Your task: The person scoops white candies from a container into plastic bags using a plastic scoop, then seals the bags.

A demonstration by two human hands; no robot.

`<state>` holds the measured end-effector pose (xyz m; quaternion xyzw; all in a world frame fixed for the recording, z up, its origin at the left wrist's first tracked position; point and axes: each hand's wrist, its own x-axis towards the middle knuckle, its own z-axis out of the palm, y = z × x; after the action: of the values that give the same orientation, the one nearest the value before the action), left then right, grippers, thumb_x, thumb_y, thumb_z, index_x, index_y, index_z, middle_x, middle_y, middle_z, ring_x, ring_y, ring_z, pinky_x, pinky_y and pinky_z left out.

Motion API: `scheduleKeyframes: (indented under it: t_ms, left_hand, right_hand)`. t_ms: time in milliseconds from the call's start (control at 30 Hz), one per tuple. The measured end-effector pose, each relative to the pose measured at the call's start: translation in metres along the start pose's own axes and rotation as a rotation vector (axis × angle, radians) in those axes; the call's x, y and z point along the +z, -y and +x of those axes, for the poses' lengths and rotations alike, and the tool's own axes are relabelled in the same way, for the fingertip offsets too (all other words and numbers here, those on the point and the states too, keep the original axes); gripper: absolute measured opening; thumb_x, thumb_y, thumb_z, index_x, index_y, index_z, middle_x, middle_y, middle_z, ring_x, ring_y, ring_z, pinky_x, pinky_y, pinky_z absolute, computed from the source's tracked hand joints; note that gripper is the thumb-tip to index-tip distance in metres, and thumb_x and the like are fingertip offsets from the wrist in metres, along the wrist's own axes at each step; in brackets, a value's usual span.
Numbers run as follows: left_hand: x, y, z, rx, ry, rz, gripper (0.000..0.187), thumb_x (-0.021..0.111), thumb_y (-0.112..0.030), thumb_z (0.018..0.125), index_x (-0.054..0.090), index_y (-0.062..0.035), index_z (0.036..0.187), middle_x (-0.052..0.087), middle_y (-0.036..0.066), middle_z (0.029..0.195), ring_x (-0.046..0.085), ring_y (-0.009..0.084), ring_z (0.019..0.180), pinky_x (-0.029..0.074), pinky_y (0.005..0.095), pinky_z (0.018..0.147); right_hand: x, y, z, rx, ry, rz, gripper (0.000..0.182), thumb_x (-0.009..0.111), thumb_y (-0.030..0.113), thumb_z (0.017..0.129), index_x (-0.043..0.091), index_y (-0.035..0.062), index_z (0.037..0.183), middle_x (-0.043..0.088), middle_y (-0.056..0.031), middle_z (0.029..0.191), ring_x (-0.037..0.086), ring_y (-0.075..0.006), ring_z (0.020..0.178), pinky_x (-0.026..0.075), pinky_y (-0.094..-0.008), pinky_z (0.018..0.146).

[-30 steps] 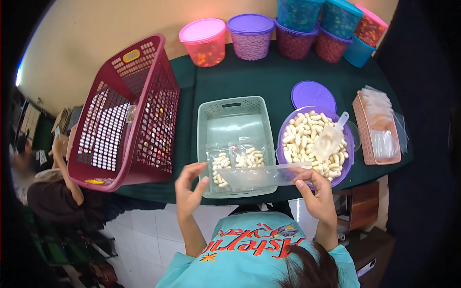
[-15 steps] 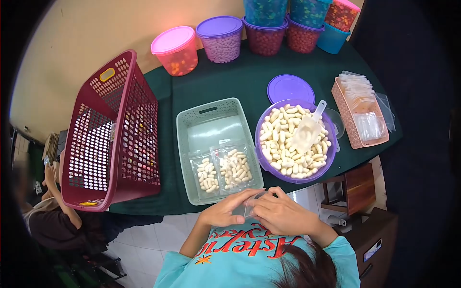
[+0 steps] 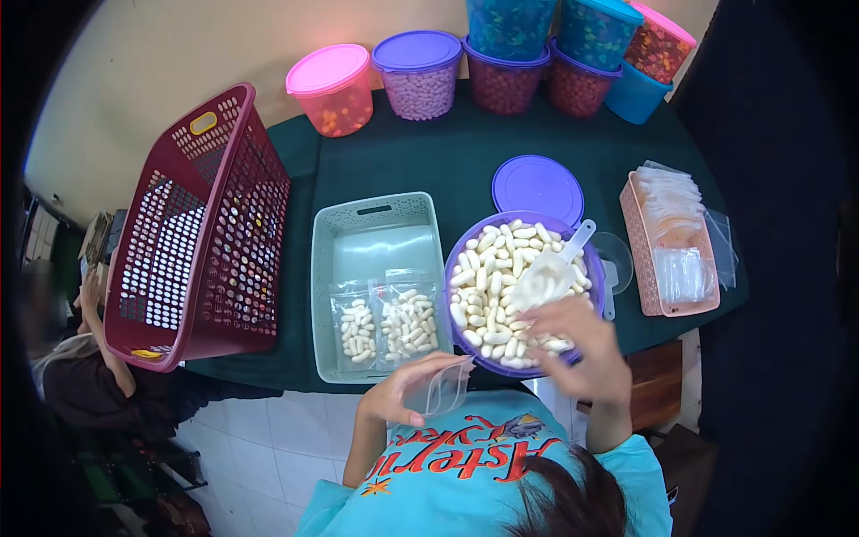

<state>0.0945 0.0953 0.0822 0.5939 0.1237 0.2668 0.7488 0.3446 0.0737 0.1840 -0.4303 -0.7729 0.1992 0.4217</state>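
My left hand point(image 3: 413, 391) holds an opened clear plastic bag point(image 3: 446, 388) in front of my shirt, just below the green tray. Over the near right part of the purple tub point(image 3: 458, 335) is my right hand point(image 3: 582, 347), its fingers apart and somewhat blurred, with nothing held. White oblong pieces point(image 3: 488, 282) fill the tub, and a white scoop point(image 3: 544, 279) rests on them, its handle toward the back right. Two filled clear bags point(image 3: 410, 327) lie side by side in the green tray point(image 3: 324, 268).
A maroon basket point(image 3: 234, 215) stands at the left. Lidded tubs point(image 3: 419, 85) line the back. Near the purple lid point(image 3: 538, 191), a pink basket point(image 3: 646, 259) holds clear bags. Another person point(image 3: 88, 358) sits at the far left.
My right hand has let go of the bag and moved right, over the tub. The bag now hangs open from my left hand. The tub and tray appear shifted left in view.
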Motion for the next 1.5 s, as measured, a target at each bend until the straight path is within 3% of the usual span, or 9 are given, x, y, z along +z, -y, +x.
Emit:
scheduleKeyframes:
  t_ms: [200,267,433,500,633,833,933,1167,1500]
  left_hand:
    - [0.011,0.019,0.007,0.216,-0.095,-0.214,0.104,0.064,-0.061,0.054,0.034,0.0135,0.120,0.038,0.027,0.118,0.039,0.0369,0.112,0.034,0.0478,0.091]
    - [0.011,0.030,0.004,0.331,-0.171,-0.261,0.113,0.060,-0.070,0.050,0.033,0.0154,0.119,0.040,0.030,0.113,0.043,0.0398,0.107,0.035,0.0488,0.090]
    - [0.017,0.070,0.003,0.568,-0.262,-0.478,0.112,0.058,-0.071,0.051,0.031,0.0136,0.120,0.039,0.028,0.117,0.043,0.0388,0.107,0.034,0.0509,0.090]
    - [0.030,0.076,0.013,0.802,-0.353,-0.843,0.110,0.057,-0.070,0.054,0.028,0.0103,0.123,0.035,0.024,0.124,0.039,0.0377,0.111,0.027,0.0512,0.095]
    - [0.044,0.088,0.011,0.941,-0.603,-1.270,0.103,0.054,-0.068,0.060,0.023,0.0024,0.129,0.031,0.016,0.131,0.034,0.0315,0.117,0.019,0.0471,0.101]
    - [0.058,0.099,0.018,0.882,-0.638,-1.240,0.109,0.053,-0.072,0.058,0.020,0.0021,0.130,0.028,0.015,0.133,0.031,0.0317,0.120,0.016,0.0467,0.102]
    - [0.066,0.107,0.023,0.777,-0.677,-1.088,0.111,0.054,-0.072,0.056,0.019,0.0034,0.129,0.027,0.016,0.133,0.030,0.0325,0.120,0.016,0.0471,0.102]
    - [0.067,0.102,0.025,0.609,-0.816,-0.832,0.109,0.056,-0.070,0.056,0.020,0.0044,0.128,0.027,0.019,0.132,0.028,0.0330,0.121,0.017,0.0476,0.102]
    - [0.050,0.095,0.021,0.719,-0.527,-1.007,0.106,0.054,-0.069,0.059,0.020,0.0032,0.129,0.027,0.019,0.131,0.028,0.0326,0.121,0.018,0.0461,0.102]
  right_hand:
    - [-0.037,-0.083,0.002,0.180,-0.254,-0.272,0.025,0.058,0.004,0.070,0.052,0.0012,0.094,0.054,-0.0126,0.101,0.050,-0.0266,0.094,0.038,-0.0337,0.080]
    - [-0.039,-0.099,0.001,0.410,-0.409,-0.150,0.029,0.058,0.009,0.074,0.049,0.0013,0.101,0.053,-0.0105,0.102,0.049,-0.0225,0.094,0.038,-0.0322,0.079]
    - [-0.035,-0.144,0.000,0.536,-0.287,0.205,0.029,0.053,0.018,0.081,0.048,0.0010,0.104,0.053,-0.0069,0.089,0.050,-0.0115,0.080,0.040,-0.0243,0.071]
    - [-0.032,-0.149,0.003,0.576,-0.238,0.380,0.026,0.051,0.016,0.083,0.049,0.0003,0.104,0.053,-0.0049,0.088,0.048,-0.0092,0.079,0.039,-0.0225,0.070]
    - [-0.030,-0.156,0.007,0.588,-0.136,0.490,0.023,0.050,0.015,0.084,0.051,-0.0002,0.102,0.053,-0.0039,0.087,0.047,-0.0079,0.078,0.038,-0.0215,0.070]
    - [-0.027,-0.156,0.008,0.611,-0.104,0.574,0.021,0.051,0.013,0.083,0.053,-0.0009,0.099,0.054,-0.0037,0.084,0.048,-0.0077,0.076,0.038,-0.0214,0.070]
    - [-0.031,-0.157,0.006,0.581,-0.083,0.514,0.028,0.051,0.022,0.084,0.053,-0.0008,0.099,0.055,-0.0040,0.087,0.049,-0.0087,0.079,0.038,-0.0218,0.073]
    - [-0.041,-0.135,0.005,0.470,-0.166,0.437,0.019,0.052,0.013,0.082,0.053,-0.0014,0.096,0.059,-0.0110,0.094,0.052,-0.0107,0.085,0.040,-0.0243,0.076]
    - [-0.015,-0.098,0.005,0.461,-0.123,0.701,0.033,0.056,0.005,0.079,0.042,-0.0017,0.108,0.058,-0.0129,0.093,0.055,-0.0136,0.088,0.042,-0.0259,0.079]
